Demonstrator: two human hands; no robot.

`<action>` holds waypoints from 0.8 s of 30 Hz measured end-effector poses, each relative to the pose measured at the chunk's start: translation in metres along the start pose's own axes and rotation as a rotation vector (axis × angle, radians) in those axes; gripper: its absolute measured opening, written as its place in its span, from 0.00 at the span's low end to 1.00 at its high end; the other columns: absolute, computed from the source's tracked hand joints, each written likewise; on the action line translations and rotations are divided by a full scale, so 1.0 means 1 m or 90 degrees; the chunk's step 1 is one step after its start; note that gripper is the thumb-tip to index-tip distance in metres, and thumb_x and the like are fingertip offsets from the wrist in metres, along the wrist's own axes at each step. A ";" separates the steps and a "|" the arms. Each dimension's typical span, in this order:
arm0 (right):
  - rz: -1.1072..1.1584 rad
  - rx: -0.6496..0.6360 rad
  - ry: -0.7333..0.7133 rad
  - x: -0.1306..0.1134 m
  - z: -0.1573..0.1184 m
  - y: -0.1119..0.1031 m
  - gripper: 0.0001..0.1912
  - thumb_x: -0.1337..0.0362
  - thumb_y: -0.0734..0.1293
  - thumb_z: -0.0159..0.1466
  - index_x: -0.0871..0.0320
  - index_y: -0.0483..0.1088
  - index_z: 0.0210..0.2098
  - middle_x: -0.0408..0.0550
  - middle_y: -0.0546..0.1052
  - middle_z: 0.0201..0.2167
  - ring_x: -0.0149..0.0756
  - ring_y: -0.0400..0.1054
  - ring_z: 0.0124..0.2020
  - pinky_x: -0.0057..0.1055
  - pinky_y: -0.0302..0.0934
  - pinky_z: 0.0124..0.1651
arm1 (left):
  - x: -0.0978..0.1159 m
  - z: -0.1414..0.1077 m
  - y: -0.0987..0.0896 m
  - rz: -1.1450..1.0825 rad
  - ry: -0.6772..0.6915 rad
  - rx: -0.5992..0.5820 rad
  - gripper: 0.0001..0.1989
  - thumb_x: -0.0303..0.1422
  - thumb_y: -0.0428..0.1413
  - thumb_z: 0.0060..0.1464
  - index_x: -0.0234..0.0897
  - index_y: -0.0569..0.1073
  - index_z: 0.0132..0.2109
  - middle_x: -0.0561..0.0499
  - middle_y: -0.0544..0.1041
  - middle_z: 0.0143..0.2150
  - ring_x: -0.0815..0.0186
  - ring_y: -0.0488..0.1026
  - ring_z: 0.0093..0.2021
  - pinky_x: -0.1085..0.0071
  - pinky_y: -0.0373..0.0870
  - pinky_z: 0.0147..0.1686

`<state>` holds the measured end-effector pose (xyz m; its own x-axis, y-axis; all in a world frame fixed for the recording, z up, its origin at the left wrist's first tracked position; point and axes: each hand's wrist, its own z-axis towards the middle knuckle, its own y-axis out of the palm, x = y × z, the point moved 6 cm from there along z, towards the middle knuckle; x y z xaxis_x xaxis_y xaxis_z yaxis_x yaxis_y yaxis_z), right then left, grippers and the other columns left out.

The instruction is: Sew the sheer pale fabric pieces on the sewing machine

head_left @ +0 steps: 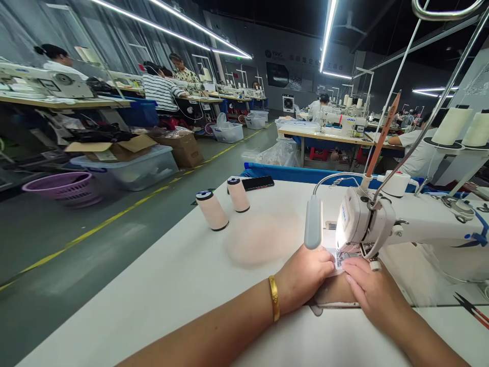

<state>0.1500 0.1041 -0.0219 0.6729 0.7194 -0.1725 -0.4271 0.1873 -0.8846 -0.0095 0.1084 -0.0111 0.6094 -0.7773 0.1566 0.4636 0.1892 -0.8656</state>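
Both hands work close to the needle of a white sewing machine [357, 211]. My left hand [307, 275], with a gold bangle [274, 298] at the wrist, is curled with its fingers pinched on sheer fabric [338, 289] just left of the presser foot [339, 260]. Across from it, my right hand [372, 288] lies with its fingers stretched flat on the same fabric, right at the front of the foot. More sheer, pale cloth spreads under the machine arm to the right. A small lamp [313, 223] lights the needle area, and the fingertips partly hide the fabric edge.
Two pale pink thread cones [213, 211] and a dark phone [257, 183] sit at the table's far left edge. Red-handled snips [473, 310] lie at the right. An orange pencil [385, 132] stands on the machine. Co-workers sit at other machines beyond the aisle.
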 end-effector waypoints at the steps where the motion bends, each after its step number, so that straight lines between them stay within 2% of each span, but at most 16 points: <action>1: -0.006 -0.002 0.005 0.000 0.001 -0.001 0.18 0.71 0.58 0.72 0.51 0.76 0.50 0.51 0.81 0.44 0.46 0.74 0.44 0.40 0.71 0.43 | 0.000 0.000 -0.001 -0.002 -0.005 0.004 0.13 0.25 0.51 0.68 0.39 0.78 0.37 0.49 0.81 0.42 0.61 0.75 0.42 0.63 0.67 0.50; 5: -0.033 0.003 0.017 0.004 0.003 -0.004 0.18 0.71 0.58 0.71 0.51 0.77 0.47 0.52 0.82 0.45 0.46 0.75 0.42 0.39 0.71 0.39 | 0.004 0.001 -0.009 -0.016 -0.028 -0.002 0.14 0.27 0.50 0.67 0.39 0.75 0.32 0.48 0.80 0.39 0.61 0.74 0.38 0.62 0.68 0.48; 8: -0.049 0.027 0.023 0.007 0.001 -0.008 0.16 0.70 0.58 0.71 0.53 0.77 0.45 0.54 0.82 0.44 0.49 0.75 0.41 0.40 0.70 0.37 | 0.010 0.002 -0.015 -0.061 -0.039 -0.058 0.13 0.37 0.57 0.64 0.39 0.72 0.30 0.52 0.76 0.30 0.63 0.71 0.31 0.63 0.69 0.42; 10: -0.029 0.037 0.026 0.005 -0.002 -0.010 0.15 0.69 0.57 0.73 0.54 0.76 0.47 0.55 0.81 0.43 0.48 0.74 0.41 0.40 0.69 0.37 | 0.011 0.002 -0.019 -0.099 -0.057 -0.084 0.14 0.41 0.57 0.64 0.39 0.72 0.31 0.54 0.74 0.27 0.65 0.69 0.28 0.65 0.69 0.39; 13: 0.052 -0.002 -0.012 -0.007 -0.006 -0.006 0.14 0.66 0.57 0.75 0.52 0.73 0.52 0.51 0.80 0.43 0.43 0.73 0.38 0.38 0.68 0.39 | 0.002 0.002 -0.025 -0.078 -0.102 -0.040 0.12 0.37 0.51 0.68 0.39 0.74 0.37 0.50 0.76 0.35 0.61 0.72 0.35 0.66 0.70 0.39; 16: 0.036 -0.046 -0.071 -0.014 -0.005 -0.002 0.12 0.66 0.60 0.73 0.50 0.73 0.49 0.50 0.79 0.45 0.42 0.71 0.38 0.37 0.66 0.39 | -0.004 0.000 -0.025 -0.014 -0.119 -0.007 0.08 0.31 0.52 0.65 0.38 0.74 0.38 0.46 0.74 0.40 0.58 0.71 0.41 0.65 0.69 0.38; 18: -0.076 0.006 -0.041 -0.003 -0.002 -0.007 0.11 0.70 0.61 0.70 0.52 0.75 0.42 0.52 0.79 0.42 0.46 0.70 0.38 0.40 0.64 0.40 | -0.004 -0.001 -0.022 0.000 -0.123 -0.014 0.08 0.30 0.53 0.62 0.38 0.73 0.33 0.46 0.73 0.39 0.59 0.70 0.39 0.65 0.69 0.36; 21: -0.193 0.137 0.036 0.015 -0.004 -0.025 0.15 0.78 0.61 0.62 0.55 0.74 0.35 0.56 0.78 0.37 0.50 0.68 0.41 0.43 0.61 0.42 | 0.002 -0.002 -0.021 -0.022 -0.113 -0.031 0.10 0.30 0.56 0.59 0.37 0.72 0.28 0.46 0.73 0.41 0.60 0.70 0.39 0.65 0.69 0.37; 23: -0.130 0.171 0.009 0.012 -0.007 -0.033 0.15 0.79 0.59 0.62 0.55 0.72 0.35 0.54 0.77 0.36 0.48 0.68 0.41 0.41 0.61 0.42 | 0.008 -0.003 -0.022 -0.045 -0.082 -0.041 0.10 0.31 0.57 0.58 0.37 0.73 0.28 0.46 0.75 0.44 0.59 0.71 0.40 0.63 0.70 0.39; 24: -0.067 0.152 -0.023 0.006 -0.007 -0.033 0.15 0.78 0.59 0.64 0.55 0.72 0.37 0.52 0.77 0.36 0.46 0.68 0.40 0.40 0.62 0.43 | 0.010 -0.003 -0.022 -0.058 -0.063 -0.045 0.09 0.31 0.58 0.57 0.38 0.74 0.28 0.46 0.76 0.44 0.58 0.72 0.41 0.62 0.70 0.41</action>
<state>0.1728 0.0972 0.0033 0.7012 0.7100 -0.0651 -0.4887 0.4122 -0.7689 -0.0157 0.0940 0.0083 0.6296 -0.7252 0.2788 0.4754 0.0758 -0.8765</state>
